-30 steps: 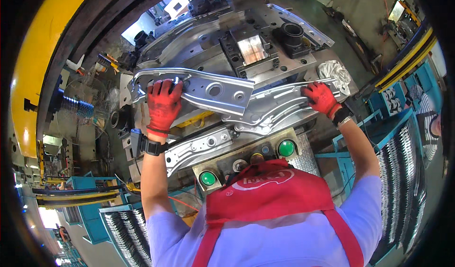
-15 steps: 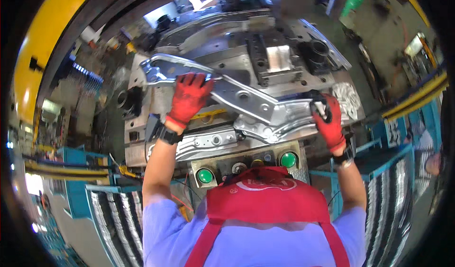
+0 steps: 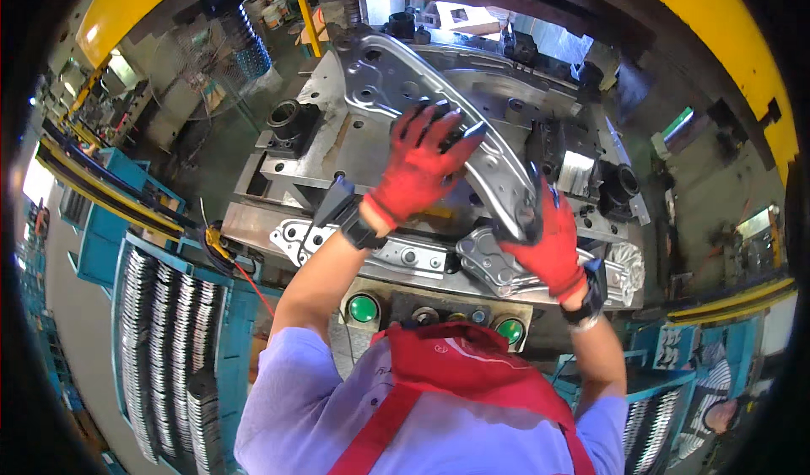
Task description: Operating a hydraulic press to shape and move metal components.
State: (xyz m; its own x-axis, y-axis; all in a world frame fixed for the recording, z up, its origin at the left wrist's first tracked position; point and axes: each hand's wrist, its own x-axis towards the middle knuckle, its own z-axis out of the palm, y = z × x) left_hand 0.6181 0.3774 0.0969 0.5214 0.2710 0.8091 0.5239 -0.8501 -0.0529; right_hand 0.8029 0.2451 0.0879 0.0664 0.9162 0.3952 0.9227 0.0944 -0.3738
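Observation:
Both my hands wear red gloves and hold a long stamped sheet-metal bracket (image 3: 390, 72) with holes, lifted at a slant above the grey press die (image 3: 278, 167). My left hand (image 3: 419, 164) grips the bracket near its middle. At the bracket's lower right end my right hand (image 3: 548, 237) is closed around it. A second, similar stamped part (image 3: 405, 256) lies flat along the die's front edge, below my hands.
Two green push buttons (image 3: 363, 309) (image 3: 509, 330) sit on the control panel just in front of my chest. Blue racks (image 3: 164, 331) full of stacked metal parts stand at lower left and lower right. Yellow press frame (image 3: 717, 28) arches overhead. Another person is at the lower right corner.
The bracket has swung from lying roughly level to a steep slant, its left end raised and moved away. My view has also turned to the left.

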